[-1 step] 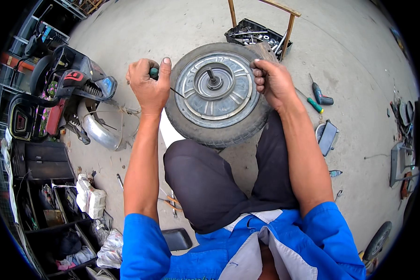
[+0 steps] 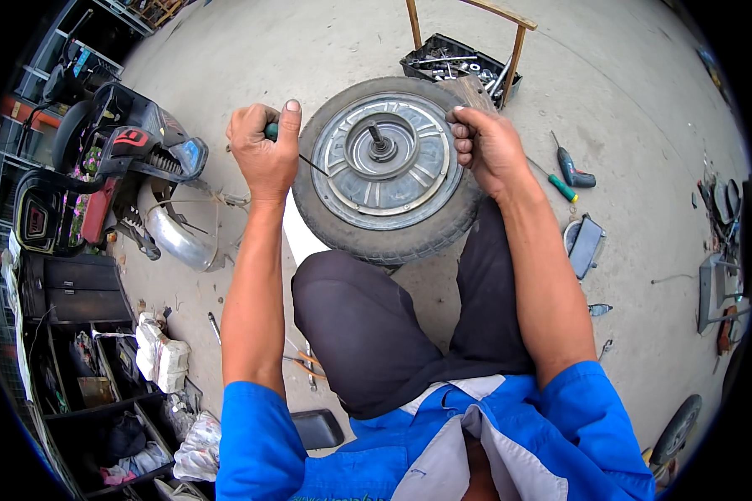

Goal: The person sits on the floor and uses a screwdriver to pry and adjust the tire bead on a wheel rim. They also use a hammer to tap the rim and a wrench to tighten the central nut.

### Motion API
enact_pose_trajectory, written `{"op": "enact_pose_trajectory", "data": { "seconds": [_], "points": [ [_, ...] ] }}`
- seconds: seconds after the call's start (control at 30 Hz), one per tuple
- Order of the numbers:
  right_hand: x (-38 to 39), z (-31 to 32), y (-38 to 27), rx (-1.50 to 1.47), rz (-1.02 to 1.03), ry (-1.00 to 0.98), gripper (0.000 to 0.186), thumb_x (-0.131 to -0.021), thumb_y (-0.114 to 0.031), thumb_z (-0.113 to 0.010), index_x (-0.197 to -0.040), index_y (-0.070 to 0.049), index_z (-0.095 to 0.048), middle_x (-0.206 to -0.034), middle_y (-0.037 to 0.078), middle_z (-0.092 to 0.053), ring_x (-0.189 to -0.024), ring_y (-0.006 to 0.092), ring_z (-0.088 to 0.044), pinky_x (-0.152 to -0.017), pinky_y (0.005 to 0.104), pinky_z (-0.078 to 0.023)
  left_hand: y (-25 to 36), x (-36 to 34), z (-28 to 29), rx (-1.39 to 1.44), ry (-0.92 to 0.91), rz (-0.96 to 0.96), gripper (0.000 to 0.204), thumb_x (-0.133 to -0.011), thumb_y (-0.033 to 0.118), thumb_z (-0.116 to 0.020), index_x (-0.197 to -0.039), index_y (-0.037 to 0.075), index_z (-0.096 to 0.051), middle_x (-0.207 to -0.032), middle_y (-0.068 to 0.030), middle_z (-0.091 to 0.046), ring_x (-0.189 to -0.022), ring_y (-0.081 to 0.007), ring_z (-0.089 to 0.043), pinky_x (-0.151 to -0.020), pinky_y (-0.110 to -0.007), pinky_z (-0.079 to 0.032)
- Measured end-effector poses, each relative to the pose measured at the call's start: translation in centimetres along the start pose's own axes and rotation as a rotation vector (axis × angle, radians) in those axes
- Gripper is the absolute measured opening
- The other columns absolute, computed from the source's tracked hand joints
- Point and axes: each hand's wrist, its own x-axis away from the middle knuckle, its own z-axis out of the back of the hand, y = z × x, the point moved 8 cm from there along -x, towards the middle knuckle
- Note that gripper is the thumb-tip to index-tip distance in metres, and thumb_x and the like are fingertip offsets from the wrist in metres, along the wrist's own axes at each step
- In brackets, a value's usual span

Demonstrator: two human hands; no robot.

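A wheel with a grey metal hub (image 2: 384, 196) and a black tyre (image 2: 342, 230) lies flat in front of my knees, its axle pointing up. My left hand (image 2: 263, 154) is closed around the green handle of a screwdriver (image 2: 271, 131), thumb raised. The thin shaft slants down to the left edge of the hub cover, its tip at or very near the rim. Over the tyre's right side, my right hand (image 2: 486, 146) has its fingers curled in and the thumb against them. Whatever it may hold is hidden.
Beyond the wheel stand a black toolbox (image 2: 439, 60) and a wooden frame (image 2: 518, 58). On the floor to the right lie another screwdriver (image 2: 562, 188) and a power drill (image 2: 572, 169). A partly stripped scooter (image 2: 134, 159) and a compartment box (image 2: 58, 359) occupy the left.
My left hand, with the screwdriver, has shifted very slightly left. My right hand and the wheel look almost the same.
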Motion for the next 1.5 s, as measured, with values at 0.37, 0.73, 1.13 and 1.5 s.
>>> {"op": "enact_pose_trajectory", "data": {
  "seconds": [0.37,0.73,1.13,1.5],
  "points": [
    [0.1,0.1,-0.2,0.005,0.003,0.009,0.016,-0.094,-0.018,-0.063,-0.092,-0.002,-0.067,-0.07,-0.002,-0.057,-0.055,0.0063,-0.048,-0.048,0.0223,-0.039,-2.8,-0.6,-1.4,0.344,-0.128,0.164,0.035,-0.092,0.017,-0.069,-0.066,0.001,-0.051,-0.066,-0.0057,-0.047,-0.072,-0.0183,-0.043,-0.066,-0.034,-0.037],
    [0.3,0.2,-0.3,0.03,0.007,0.003,0.016,-0.094,-0.018,-0.062,-0.092,-0.002,-0.066,-0.071,-0.003,-0.056,-0.056,0.0065,-0.048,-0.05,0.0228,-0.039,1.5,0.1,-1.1,-0.23,-0.119,-0.279,0.02,-0.084,0.016,-0.075,-0.082,0.006,-0.058,-0.08,-0.0076,-0.055,-0.083,-0.0292,-0.052,-0.09,-0.044,-0.041],
    [0.0,0.1,-0.4,0.051,0.016,-0.007,0.017,-0.094,-0.018,-0.062,-0.092,-0.002,-0.066,-0.07,-0.003,-0.056,-0.056,0.0059,-0.048,-0.049,0.0223,-0.038,-0.5,-4.5,-1.7,-0.336,0.075,-0.276,0.026,-0.088,0.022,-0.075,-0.085,0.005,-0.056,-0.084,-0.0092,-0.054,-0.086,-0.0306,-0.049,-0.081,-0.044,-0.037],
    [0.2,0.3,-0.4,0.074,0.023,0.004,0.017,-0.095,-0.019,-0.063,-0.093,-0.003,-0.065,-0.07,-0.003,-0.055,-0.056,0.0061,-0.046,-0.049,0.0222,-0.036,-3.3,-3.3,-5.1,-0.379,0.031,-0.207,0.025,-0.088,0.02,-0.075,-0.087,0.005,-0.055,-0.088,-0.0114,-0.053,-0.088,-0.0333,-0.049,-0.082,-0.046,-0.037]
  ]
}}
